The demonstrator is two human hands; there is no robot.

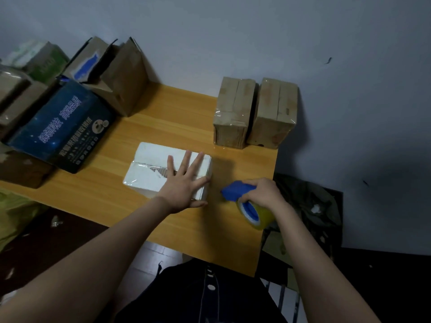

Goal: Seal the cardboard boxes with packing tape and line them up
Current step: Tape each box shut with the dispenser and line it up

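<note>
Both bare forearms reach forward from the bottom of the view over the near edge of a wooden table (163,127). The left arm angles inward and its wrist is straight. The right arm runs up the right side and bends down at the wrist.

The left hand (184,183) lies flat, palm down, with its fingers straight and spread. It presses on the top of a white box (149,159) that sits near the middle of the table. The thumb lies along the box's near right edge. A torn seam shows on the lid under the fingers, and clear tape wraps the left end.

The right hand (263,194) curls round a blue tape dispenser (235,190) carrying a yellowish tape roll (256,215). It holds the dispenser just right of the white box, above the table's right edge.

2 brown boxes (234,113) stand side by side and touching at the far right corner, against the wall. Both are taped along their top seams.

On the left, a dark blue printed box (63,127) leans among other cartons. An open brown box (116,73) sits behind it. The wall (256,31) is plain grey-blue. A dark bag (310,206) slumps on the floor to the right of the table.
</note>
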